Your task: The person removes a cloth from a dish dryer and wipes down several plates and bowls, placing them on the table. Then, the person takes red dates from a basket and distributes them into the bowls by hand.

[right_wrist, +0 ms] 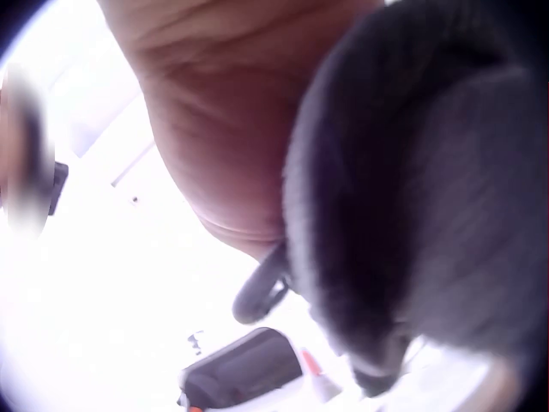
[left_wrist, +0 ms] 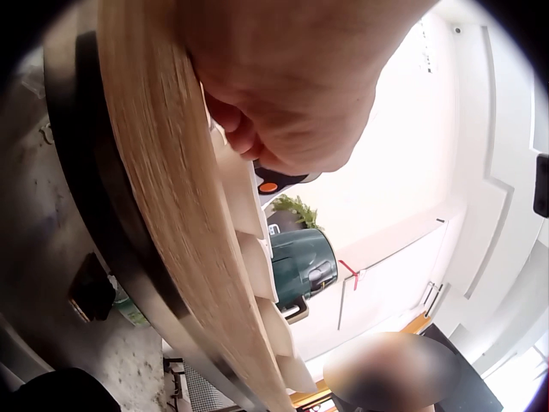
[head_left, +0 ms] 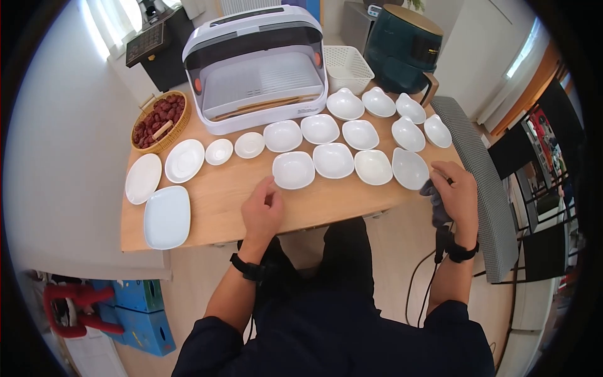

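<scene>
Bowls point(head_left: 333, 160) are crowding ur table point(head_left: 223, 207), w/ white machine point(head_left: 259, 75) & green fryer point(head_left: 402, 53) standing behind. Ur R hand point(head_left: 457, 193) is gripping gray cloth point(head_left: 438, 207) just right of end bowl point(head_left: 411, 168); ur L hand point(head_left: 262, 212) is resting loosely, holding nothing, beside front row's L bowl point(head_left: 294, 170).

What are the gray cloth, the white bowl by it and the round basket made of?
Gray cloth: fuzzy fabric, with soft-looking folds.
White bowl: probably glazed ceramic, smooth and faintly shiny; plastic could look similar.
Round basket: likely wicker, matte, with woven-looking sides.
</scene>
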`<state>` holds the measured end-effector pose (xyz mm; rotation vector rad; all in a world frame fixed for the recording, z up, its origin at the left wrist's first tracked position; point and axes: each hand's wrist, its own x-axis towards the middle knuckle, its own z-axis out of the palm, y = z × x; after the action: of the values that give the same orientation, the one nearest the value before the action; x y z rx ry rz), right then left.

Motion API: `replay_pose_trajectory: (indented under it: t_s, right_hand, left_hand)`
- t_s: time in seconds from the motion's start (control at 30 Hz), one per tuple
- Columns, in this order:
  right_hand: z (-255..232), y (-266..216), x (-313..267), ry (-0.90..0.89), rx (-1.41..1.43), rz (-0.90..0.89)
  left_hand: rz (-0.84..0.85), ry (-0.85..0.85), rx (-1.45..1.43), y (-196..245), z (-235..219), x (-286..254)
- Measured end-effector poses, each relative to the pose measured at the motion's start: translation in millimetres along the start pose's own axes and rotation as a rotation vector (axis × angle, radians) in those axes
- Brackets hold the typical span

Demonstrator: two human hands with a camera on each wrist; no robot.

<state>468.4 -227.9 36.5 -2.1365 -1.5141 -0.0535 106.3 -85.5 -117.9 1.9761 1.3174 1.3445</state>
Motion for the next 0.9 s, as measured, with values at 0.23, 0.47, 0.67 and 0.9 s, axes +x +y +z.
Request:
replay_pose_trajectory:
  t_s: [0.23, 0.47, 0.67, 0.9]
  right_hand:
    - [85, -138, -16, -0.079, 1.317, 0.042]
    - [113, -207, -42, -0.534, 1.433, -0.04]
    - [154, -208, -59, -0.406, 1.134, -0.224]
    - [156, -198, -47, -0.593, 1.465, 0.106]
  left_hand:
    - [-0.043, -0.496, -0.658, 77, -36, -18]
    - [-0.367, -0.451, -0.789, 73, -72, -29]
    - [-0.239, -0.311, -0.375, 68, -82, -34]
    - [-0.473, -0.299, -0.791, 34, -107, -27]
